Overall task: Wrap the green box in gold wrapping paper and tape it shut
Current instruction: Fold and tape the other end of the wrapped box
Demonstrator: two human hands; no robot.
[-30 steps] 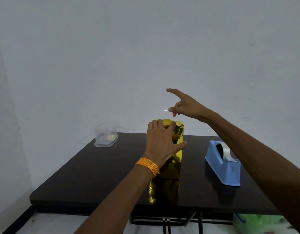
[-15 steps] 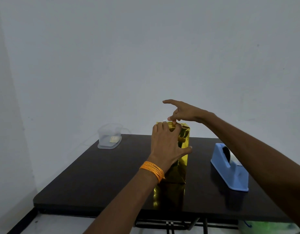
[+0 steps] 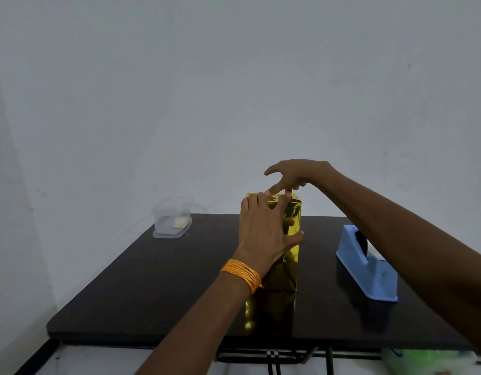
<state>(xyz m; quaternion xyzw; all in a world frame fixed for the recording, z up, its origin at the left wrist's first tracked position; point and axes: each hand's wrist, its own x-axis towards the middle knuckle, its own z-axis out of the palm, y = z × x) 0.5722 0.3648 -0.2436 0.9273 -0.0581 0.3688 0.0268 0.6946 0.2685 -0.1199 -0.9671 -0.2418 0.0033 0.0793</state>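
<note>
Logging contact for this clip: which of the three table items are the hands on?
The upright gold-wrapped box; the clear container and blue tape dispenser sit untouched.

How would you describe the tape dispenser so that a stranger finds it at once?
Look at the dark table. On its right side, to the right of the upright gold-wrapped box, stands the tape dispenser. It alone is light blue, a long wedge holding a tape roll.

The gold box (image 3: 290, 255) stands tall on the table (image 3: 152, 280), with the left hand (image 3: 263, 234) holding its 6 o'clock side and the right hand (image 3: 296, 175) on its top. A blue tape holder (image 3: 366, 266) blocks 3 o'clock, past a bare gap. A clear tub (image 3: 172, 220) sits well apart at 10 o'clock. 9 o'clock is open table
</note>
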